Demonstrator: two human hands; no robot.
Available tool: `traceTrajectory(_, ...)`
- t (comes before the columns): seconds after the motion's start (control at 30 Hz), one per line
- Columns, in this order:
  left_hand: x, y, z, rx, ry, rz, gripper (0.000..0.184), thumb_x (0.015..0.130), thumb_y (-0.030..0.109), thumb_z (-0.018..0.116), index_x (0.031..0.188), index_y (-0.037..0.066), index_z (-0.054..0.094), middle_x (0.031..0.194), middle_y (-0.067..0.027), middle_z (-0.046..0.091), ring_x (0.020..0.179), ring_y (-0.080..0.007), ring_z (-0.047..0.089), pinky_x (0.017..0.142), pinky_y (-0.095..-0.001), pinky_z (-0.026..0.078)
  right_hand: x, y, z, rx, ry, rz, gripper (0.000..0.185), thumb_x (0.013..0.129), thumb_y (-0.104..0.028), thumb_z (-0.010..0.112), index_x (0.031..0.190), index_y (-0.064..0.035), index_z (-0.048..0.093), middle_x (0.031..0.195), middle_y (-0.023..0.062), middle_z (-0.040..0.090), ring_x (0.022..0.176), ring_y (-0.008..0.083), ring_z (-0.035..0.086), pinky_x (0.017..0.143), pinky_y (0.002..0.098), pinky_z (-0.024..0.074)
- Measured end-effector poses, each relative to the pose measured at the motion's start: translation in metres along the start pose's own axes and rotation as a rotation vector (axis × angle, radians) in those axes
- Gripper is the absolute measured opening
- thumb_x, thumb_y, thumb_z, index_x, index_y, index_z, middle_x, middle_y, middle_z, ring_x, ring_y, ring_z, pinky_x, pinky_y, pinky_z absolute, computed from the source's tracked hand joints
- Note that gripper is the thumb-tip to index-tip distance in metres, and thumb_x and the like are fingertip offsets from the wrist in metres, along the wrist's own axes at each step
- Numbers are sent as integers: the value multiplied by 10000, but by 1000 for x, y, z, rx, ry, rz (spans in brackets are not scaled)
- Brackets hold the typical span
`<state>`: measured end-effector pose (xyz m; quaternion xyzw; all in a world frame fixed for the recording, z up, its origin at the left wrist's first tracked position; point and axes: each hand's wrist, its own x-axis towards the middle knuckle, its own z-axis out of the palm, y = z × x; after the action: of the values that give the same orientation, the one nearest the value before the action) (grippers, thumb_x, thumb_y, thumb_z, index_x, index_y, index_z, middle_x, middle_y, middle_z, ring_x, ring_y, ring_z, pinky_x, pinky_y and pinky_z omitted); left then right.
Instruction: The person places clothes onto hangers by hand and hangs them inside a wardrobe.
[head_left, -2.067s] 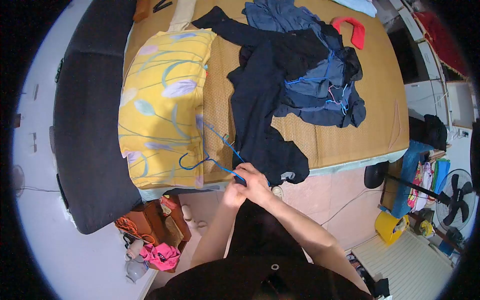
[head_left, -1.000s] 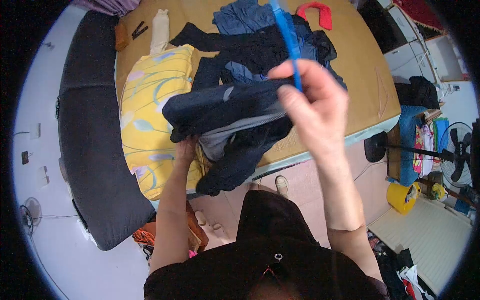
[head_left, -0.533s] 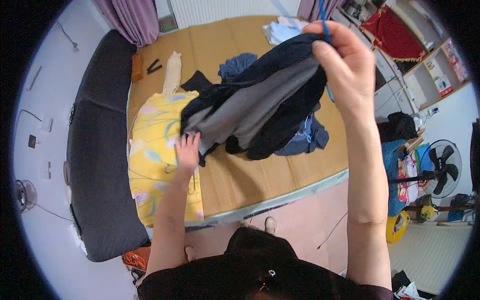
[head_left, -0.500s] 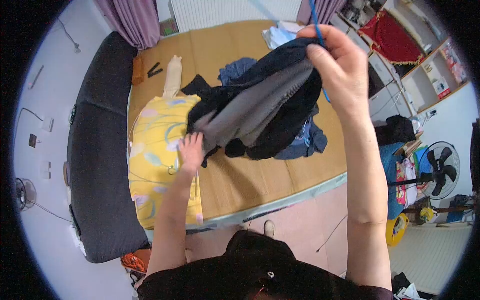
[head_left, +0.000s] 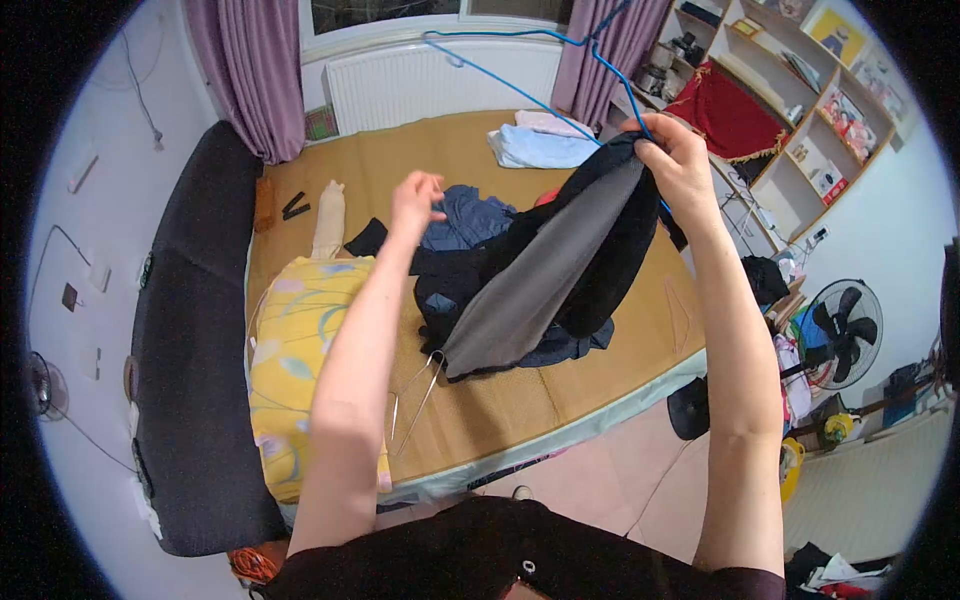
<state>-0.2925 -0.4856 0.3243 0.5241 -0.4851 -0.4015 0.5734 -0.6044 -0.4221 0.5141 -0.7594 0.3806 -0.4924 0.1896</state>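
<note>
- A person's right hand (head_left: pixel 672 160) pinches the upper end of a dark garment (head_left: pixel 550 260) between thumb and bent fingers, closed around the cloth and the blue hanger (head_left: pixel 622 82) together.
- The garment hangs at a slant above the bed (head_left: pixel 500 435), its gray inner side showing, its lower end down near the front edge; whether that end touches the bed cannot be told.
- The blue hanger juts up and out from the grip, its frame stretching across the view of the radiator (head_left: pixel 440 88) and a purple curtain (head_left: pixel 610 55).
- The left hand (head_left: pixel 415 205), raised and slightly blurred, is partly open with fingers loosely curled and nothing visible in its hold; it appears just beside a heap of blue clothes (head_left: pixel 465 218).
- Wire hangers (head_left: pixel 432 385) show beside the garment's lower end, between it and a yellow floral pillow (head_left: pixel 310 350).
- Beyond the pillow lie a beige cloth (head_left: pixel 329 220) and a black item (head_left: pixel 295 208); folded pale-blue cloth (head_left: pixel 540 148) rests on the far side of the bed.
- A pink hanger (head_left: pixel 682 312) lies flat near the bed's right side, with a black fan (head_left: pixel 848 325) standing farther right.
</note>
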Motion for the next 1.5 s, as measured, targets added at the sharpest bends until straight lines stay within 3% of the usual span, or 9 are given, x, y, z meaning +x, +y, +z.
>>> traceTrajectory(0.13, -16, 45, 23, 112, -275, 302, 319, 872, 141, 538, 1188, 109, 510, 1150, -32, 563, 953, -148, 583, 585, -259, 527, -13, -2, -16, 93, -34, 95, 247, 783, 32, 504, 1015, 33, 587, 923, 35, 610, 849, 93, 561, 791, 229, 437)
traceTrajectory(0.23, -41, 32, 73, 430, -528, 565, 521, 745, 127, 672, 1236, 88, 502, 1169, -64, 580, 1021, -212, 568, 865, -336, 465, -13, -15, -13, 149, 12, 5, 228, 785, 5, 511, 995, 23, 600, 923, 23, 610, 879, 83, 546, 808, 212, 408)
traceTrajectory(0.4, -61, -16, 104, 424, -682, 25, 273, 728, 56, 624, 988, -23, 598, 876, -163, 655, 785, -245, 638, 645, -374, 519, -3, -33, -19, -1, 83, -47, 244, 798, -5, 515, 1015, -11, 626, 897, 14, 622, 835, 96, 570, 799, 233, 444)
traceTrajectory(0.57, -5, 15, 47, 203, -20, 206, 201, 798, 34, 517, 977, -5, 599, 793, -151, 634, 701, -286, 652, 492, -358, 512, -1, -32, -54, -92, 117, -78, 265, 798, 15, 521, 1037, -14, 630, 965, 40, 636, 912, 115, 575, 854, 250, 432)
traceTrajectory(0.7, 19, 125, -9, 522, 456, 595, 218, 780, 118, 530, 962, 31, 611, 875, -177, 649, 863, -346, 617, 779, -411, 474, -6, -28, -77, -203, 103, -9, 260, 765, -5, 572, 1018, -8, 632, 908, 41, 648, 853, 114, 591, 799, 249, 450)
traceTrajectory(1.1, -31, 284, -42, 850, 371, 1379, 194, 795, 61, 526, 976, 36, 592, 926, -117, 616, 904, -265, 603, 782, -333, 463, 3, 4, -82, -897, 152, 33, 293, 617, -78, 672, 906, -57, 632, 854, 154, 646, 839, 306, 628, 754, 391, 489)
traceTrajectory(1.23, -30, 276, -50, 972, 234, 994, 218, 822, 185, 520, 982, 50, 577, 898, -159, 616, 857, -334, 595, 729, -365, 456, 5, 21, -91, -703, 102, 44, 268, 640, -61, 645, 906, -29, 635, 749, 124, 643, 727, 260, 637, 667, 356, 488)
traceTrajectory(1.33, -8, 272, -76, 761, 259, 849, 217, 821, 204, 538, 983, 83, 617, 889, -107, 655, 832, -226, 629, 719, -326, 463, -1, 10, -91, 57, -219, 388, 245, 666, -123, 682, 893, -37, 653, 687, -12, 577, 582, 79, 492, 492, 238, 347)
traceTrajectory(1.5, 4, 260, -89, 535, -100, 538, 192, 794, 176, 624, 935, 49, 645, 807, 8, 594, 763, -86, 521, 714, -243, 399, -11, -2, -83, 98, -261, 456, 252, 716, -121, 699, 947, -62, 619, 776, -28, 596, 627, 52, 502, 500, 191, 333)
